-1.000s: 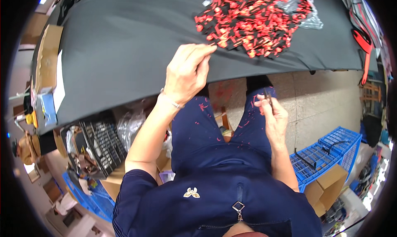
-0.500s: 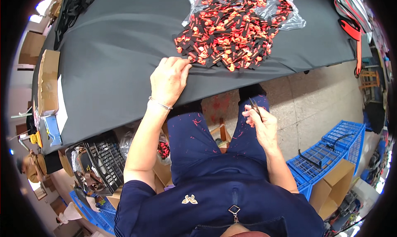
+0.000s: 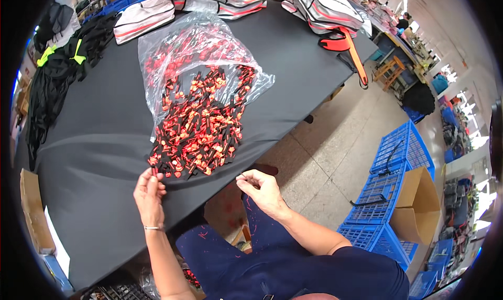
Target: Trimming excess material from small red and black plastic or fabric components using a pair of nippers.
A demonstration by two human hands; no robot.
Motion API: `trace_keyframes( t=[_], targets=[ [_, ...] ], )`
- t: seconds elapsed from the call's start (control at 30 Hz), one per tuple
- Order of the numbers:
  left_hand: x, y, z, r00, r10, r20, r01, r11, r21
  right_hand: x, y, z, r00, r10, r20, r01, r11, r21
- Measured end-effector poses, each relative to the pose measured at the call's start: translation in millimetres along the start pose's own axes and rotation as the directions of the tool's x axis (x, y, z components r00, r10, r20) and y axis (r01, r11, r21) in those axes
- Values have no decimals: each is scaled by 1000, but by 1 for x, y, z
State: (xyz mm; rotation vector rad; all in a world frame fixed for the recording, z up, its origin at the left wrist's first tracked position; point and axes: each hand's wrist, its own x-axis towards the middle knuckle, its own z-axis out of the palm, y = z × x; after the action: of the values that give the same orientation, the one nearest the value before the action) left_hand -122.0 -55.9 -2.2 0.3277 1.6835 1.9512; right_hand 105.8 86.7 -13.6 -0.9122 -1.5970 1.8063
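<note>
A heap of small black-and-red tabs (image 3: 201,135) lies on the dark cloth-covered table (image 3: 99,158), spilling from a clear plastic bag (image 3: 191,43). At the heap's near left edge, my left hand (image 3: 150,198) is closed, thumb and fingers pinching one small black-and-red tab (image 3: 154,170). My right hand (image 3: 264,192) hovers beside the table's front edge, over my lap, its fingers curled together. Only a dark tip of the thread snips shows at those fingertips; the rest is hidden in the hand.
Grey-white bags with red trim (image 3: 325,9) stand along the far edge, near a red strap (image 3: 353,53). Black garments (image 3: 63,69) lie far left. Blue plastic crates (image 3: 380,190) and an open cardboard box (image 3: 417,205) stand on the floor at right. A cardboard piece (image 3: 36,211) stands at left.
The view has swung up and right, showing more of the bag and the far table. My left hand now pinches a tab; my right hand has come closer to the table edge.
</note>
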Motion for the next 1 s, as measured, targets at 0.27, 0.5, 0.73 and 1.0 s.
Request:
trace_keyframes(
  t=[0.27,0.5,0.73,1.0],
  targets=[
    [-60,-11,63,890,-176,420,196,981,-3,12,-22,35,985,4,174,-7,1000,15],
    [-74,-19,64,885,-251,392,261,965,28,3,-29,32,972,33,235,-49,997,62],
    [-83,-21,58,874,-266,406,396,875,-280,4,-24,24,993,34,111,-29,999,-43],
    [-96,-25,71,939,-167,302,224,961,-165,-15,-29,30,971,-190,147,224,937,-269]
  ],
)
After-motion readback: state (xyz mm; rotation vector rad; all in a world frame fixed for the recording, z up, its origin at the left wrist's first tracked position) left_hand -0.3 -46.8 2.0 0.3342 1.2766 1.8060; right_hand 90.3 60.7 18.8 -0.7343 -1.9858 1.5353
